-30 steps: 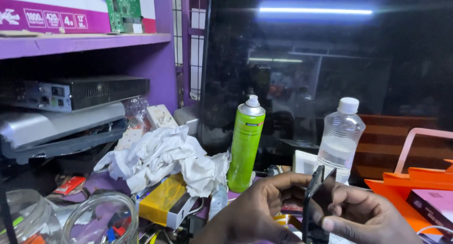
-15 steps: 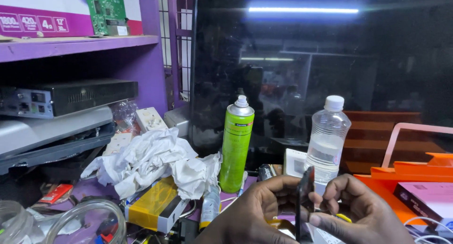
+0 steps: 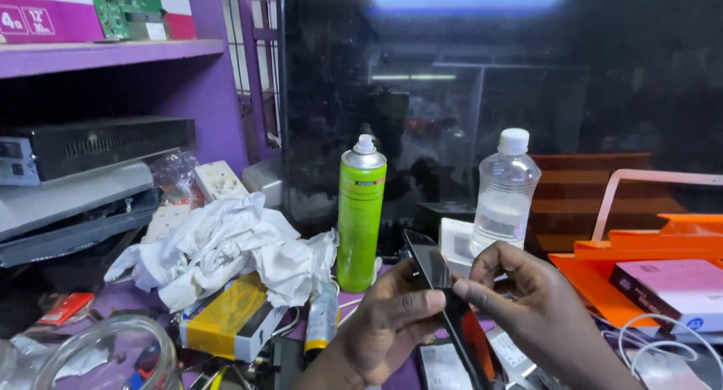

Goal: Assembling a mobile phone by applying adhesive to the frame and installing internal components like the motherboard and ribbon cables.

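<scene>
We hold a dark phone point(image 3: 440, 296) edge-up at low centre. Our left hand point(image 3: 384, 333) pinches its near side, thumb along the edge. Our right hand point(image 3: 527, 307) pinches it from three o'clock, fingertips on the glass. At eleven o'clock of the phone stands a green can point(image 3: 360, 213); at one o'clock, a clear bottle point(image 3: 504, 194). White rags point(image 3: 226, 247) lie at nine o'clock.

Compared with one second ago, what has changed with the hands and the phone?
The dark phone has tilted: it was held nearly upright and edge-on, and now it leans with its glass face showing. The left hand and right hand still grip it together, now a little higher in view. The green spray can, plastic bottle and crumpled white cloth stayed put.
</scene>
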